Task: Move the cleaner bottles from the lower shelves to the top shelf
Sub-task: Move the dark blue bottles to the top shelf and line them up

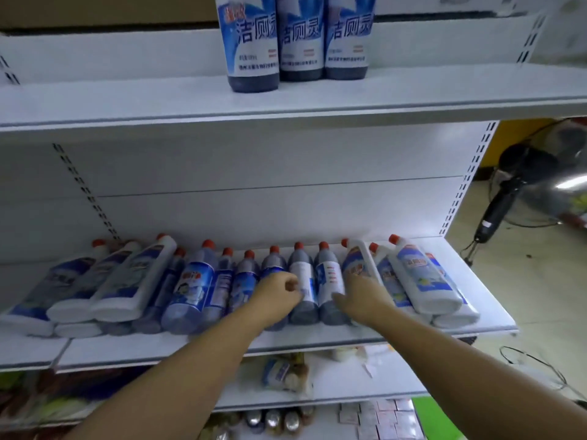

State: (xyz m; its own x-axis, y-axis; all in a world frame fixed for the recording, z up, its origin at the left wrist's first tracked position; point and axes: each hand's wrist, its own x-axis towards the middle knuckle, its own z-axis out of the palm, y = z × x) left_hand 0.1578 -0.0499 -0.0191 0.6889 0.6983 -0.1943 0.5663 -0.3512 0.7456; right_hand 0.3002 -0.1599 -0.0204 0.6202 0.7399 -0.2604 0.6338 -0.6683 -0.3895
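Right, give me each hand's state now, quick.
Left hand: fingers curled at a dark bottle lying on the shelf; grip cannot be told.
Right hand: open, resting on a neighbouring dark bottle, not gripping.

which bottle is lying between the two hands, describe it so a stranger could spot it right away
Find the middle shelf, where a row of red-capped bottles lies flat. Near its centre, the left hand and right hand flank two dark bottles. The one meant is nearest the left hand: its label shows mostly plain white, unlike its neighbour with red marks.
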